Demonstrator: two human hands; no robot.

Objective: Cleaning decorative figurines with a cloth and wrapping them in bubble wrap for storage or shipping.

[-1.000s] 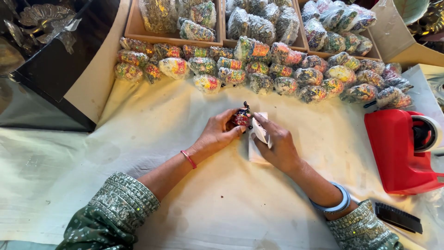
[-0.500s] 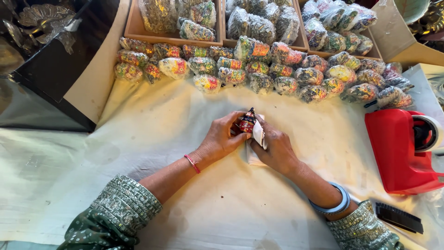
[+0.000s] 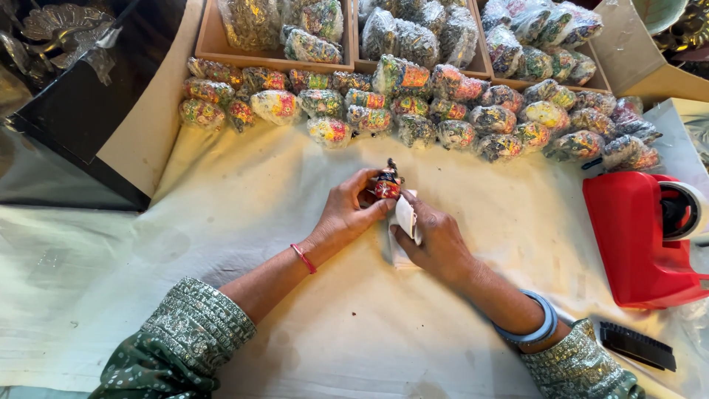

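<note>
Both hands meet at the middle of the tabletop (image 3: 221, 222), which is covered by a cream cloth; the left hand (image 3: 347, 214) has its grip pressed together around a small painted ornament (image 3: 387, 185), red and blue with a dark tip pointing away from the person; the ornament is held just above the cloth, between the two hands; the right hand (image 3: 437, 240) has its grip pinching a white sheet (image 3: 405, 216), thumb on top, with the sheet touching the ornament's lower side and its lower part lying on the cloth under the hand; the left wrist carries a red thread (image 3: 303, 258); the right wrist carries a blue bangle (image 3: 533, 329); both sleeves are green with pale patterning; beyond the hands, a row of wrapped bundles (image 3: 413, 111), multicoloured under clear film, lies across the far part of the cloth; behind that row, wooden trays (image 3: 214, 41) hold more bundles of the same kind; a red tape dispenser (image 3: 635, 236) stands to the right, well apart from the hands; a black comb-like strip (image 3: 636, 346) lies near the right sleeve; a black box (image 3: 81, 111) stands at the far left, with metal leaf shapes (image 3: 59, 26) inside it
</note>
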